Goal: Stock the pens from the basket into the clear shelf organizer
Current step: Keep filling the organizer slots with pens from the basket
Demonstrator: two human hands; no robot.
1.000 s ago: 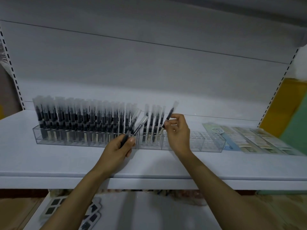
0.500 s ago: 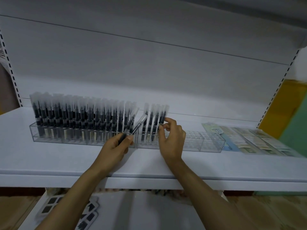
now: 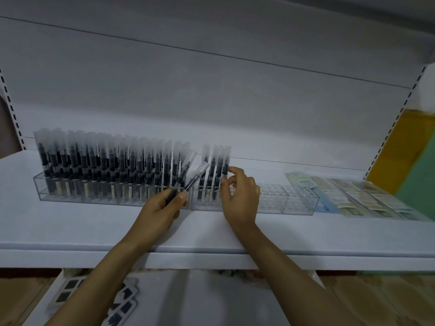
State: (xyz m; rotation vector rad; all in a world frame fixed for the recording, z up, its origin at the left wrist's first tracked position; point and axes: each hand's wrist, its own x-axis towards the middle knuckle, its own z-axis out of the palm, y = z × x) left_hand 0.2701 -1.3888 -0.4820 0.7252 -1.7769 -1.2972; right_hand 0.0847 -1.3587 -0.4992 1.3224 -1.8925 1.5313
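Organizer (image 3: 286, 203) along rear of shelf (image 3: 70, 229): left section packed with upright pens (image 3: 106, 165), right section mostly open slots. Left hand (image 3: 162, 208) gripping spare pens (image 3: 196, 177), slanted above front wall. Right hand (image 3: 240, 196) pinching end pen (image 3: 225, 164), upright in slot. Packets (image 3: 357, 195) just beside right end. Bare shelf margin along front edge.
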